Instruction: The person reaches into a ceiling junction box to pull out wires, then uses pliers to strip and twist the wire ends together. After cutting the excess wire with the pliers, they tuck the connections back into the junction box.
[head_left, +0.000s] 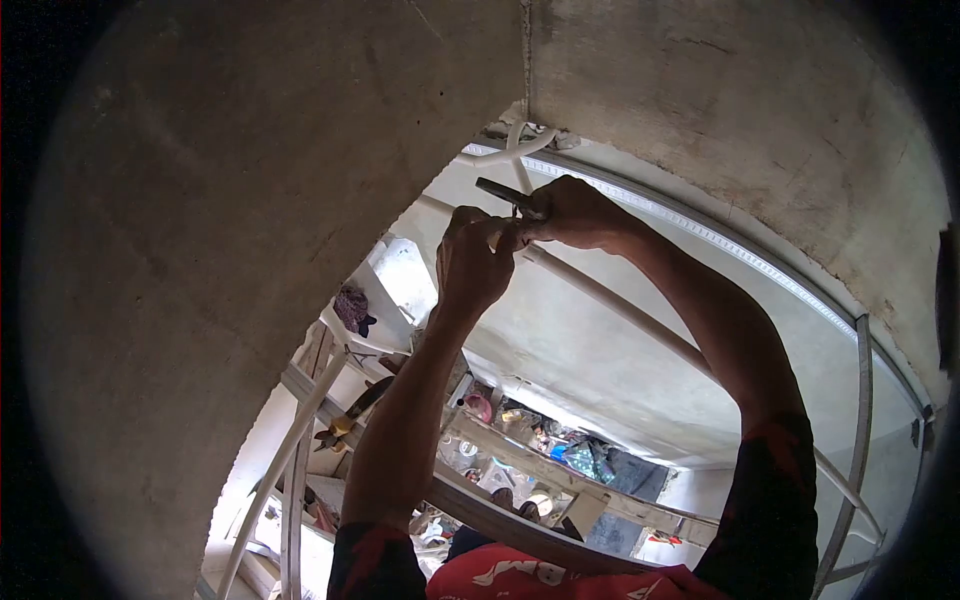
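Note:
Both my arms reach up to the edge of the concrete ceiling. My right hand (pixel 580 215) is closed around a short dark metal tool (pixel 497 190), whose narrow end sticks out to the left; its exact kind is not clear. Close against it, my left hand (pixel 475 258) is closed with thumb and fingers pinched together; what lies between them is hidden. A long pale pipe (pixel 625 308) runs diagonally behind my hands. Bent white tubes (pixel 510 152) hang from the ceiling edge just above them.
A perforated metal channel (pixel 690 215) curves along the wall top, with a metal strut (pixel 858 430) at the right. Far below are wooden planks (pixel 590 490) and a cluttered floor. Yellow-handled pliers (pixel 340 428) lie at lower left, near a purple cloth (pixel 353 308).

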